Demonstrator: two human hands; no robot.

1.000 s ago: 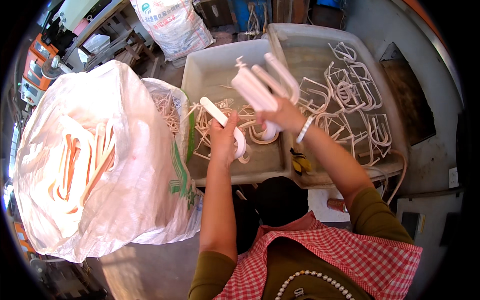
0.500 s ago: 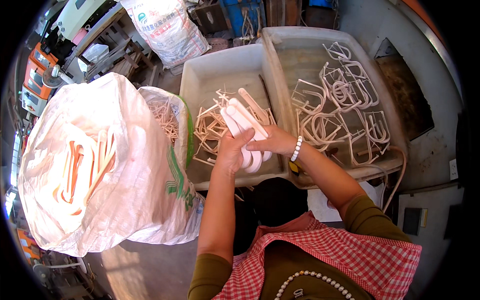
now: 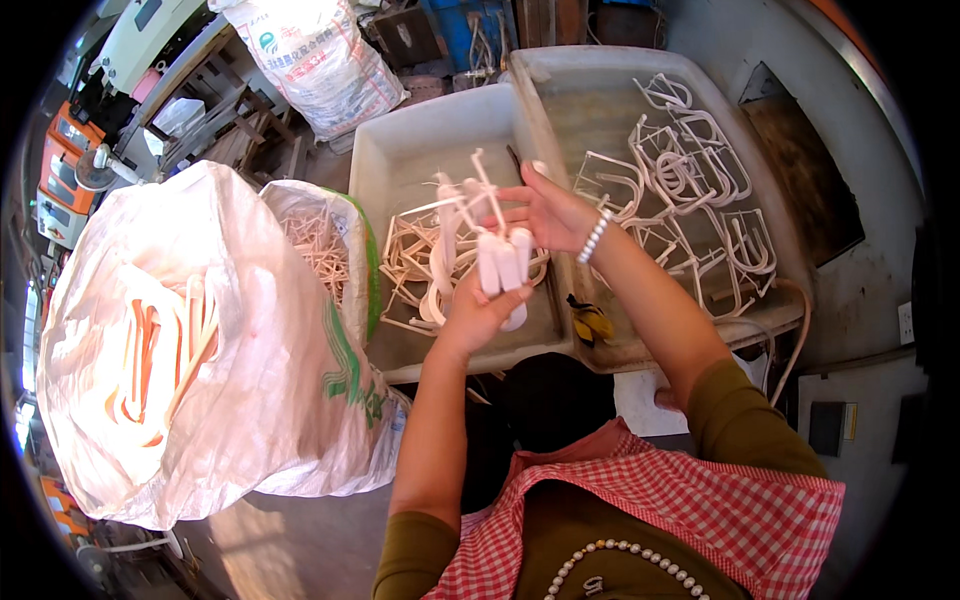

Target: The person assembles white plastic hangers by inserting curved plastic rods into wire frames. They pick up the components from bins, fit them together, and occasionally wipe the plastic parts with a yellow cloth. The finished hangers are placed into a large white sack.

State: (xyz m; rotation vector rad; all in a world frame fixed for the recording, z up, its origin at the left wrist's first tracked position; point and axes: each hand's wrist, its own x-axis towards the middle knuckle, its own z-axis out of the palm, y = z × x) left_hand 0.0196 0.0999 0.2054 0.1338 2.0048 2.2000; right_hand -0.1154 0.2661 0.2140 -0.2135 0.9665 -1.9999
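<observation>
Head view, pale pieces [image 3: 508, 264], in left hand [image 3: 474, 314]

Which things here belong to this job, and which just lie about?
Likely in the job:
- pale curved pieces in the left hand
- left tub
- right tub
- large left sack

Probably just lying about:
- yellow-and-black object
- rear sack

Lettering there across the white sack [image 3: 335, 95], round teal mark [image 3: 267, 42] beside it; green print [image 3: 352, 372], possibly characters, down the big bag [image 3: 260, 400]!
</observation>
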